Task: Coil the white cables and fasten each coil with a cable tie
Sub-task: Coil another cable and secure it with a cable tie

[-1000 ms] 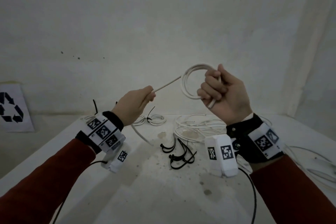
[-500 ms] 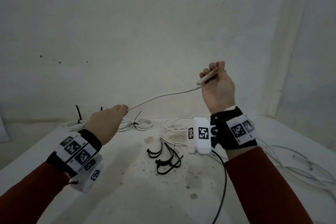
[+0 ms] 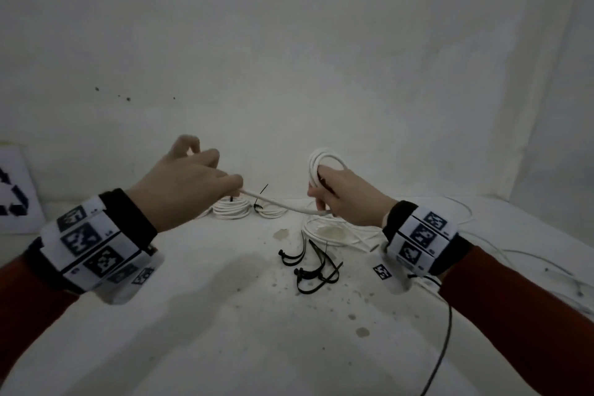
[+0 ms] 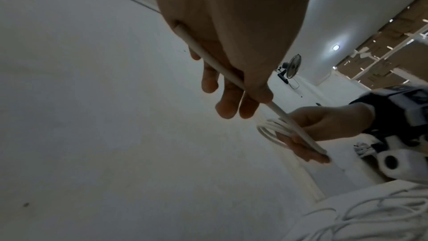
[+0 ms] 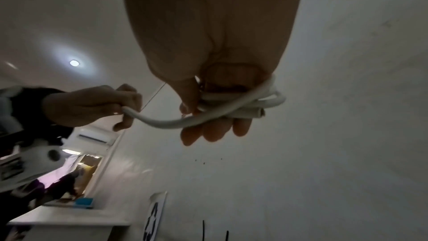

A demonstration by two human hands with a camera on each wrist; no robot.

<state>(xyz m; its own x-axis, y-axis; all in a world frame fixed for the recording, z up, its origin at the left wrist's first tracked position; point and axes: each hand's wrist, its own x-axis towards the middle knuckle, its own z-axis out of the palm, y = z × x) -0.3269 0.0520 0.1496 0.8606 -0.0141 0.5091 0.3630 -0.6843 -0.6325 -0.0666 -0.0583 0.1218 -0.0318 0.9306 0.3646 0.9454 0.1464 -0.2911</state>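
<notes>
My right hand (image 3: 334,193) grips a small coil of white cable (image 3: 323,164) above the table, loops wound round its fingers (image 5: 208,135). The coil (image 5: 254,102) shows a cut end in the right wrist view. A loose stretch of the same cable (image 3: 276,202) runs left to my left hand (image 3: 193,177), which pinches it between thumb and fingers (image 4: 229,105). Several black cable ties (image 3: 308,267) lie on the table below the hands. Two finished white coils (image 3: 231,207) with black ties sit at the back by the wall.
Loose white cables (image 3: 334,228) are heaped under my right hand and trail off to the right (image 3: 514,254). The white table (image 3: 257,347) is stained. A recycling sign (image 3: 13,193) leans on the wall at left. A black wire (image 3: 443,347) hangs from my right wrist.
Both hands came down toward the table and closer together. The right hand turned over, so the coil now stands above its knuckles, and the free stretch of cable is shorter.
</notes>
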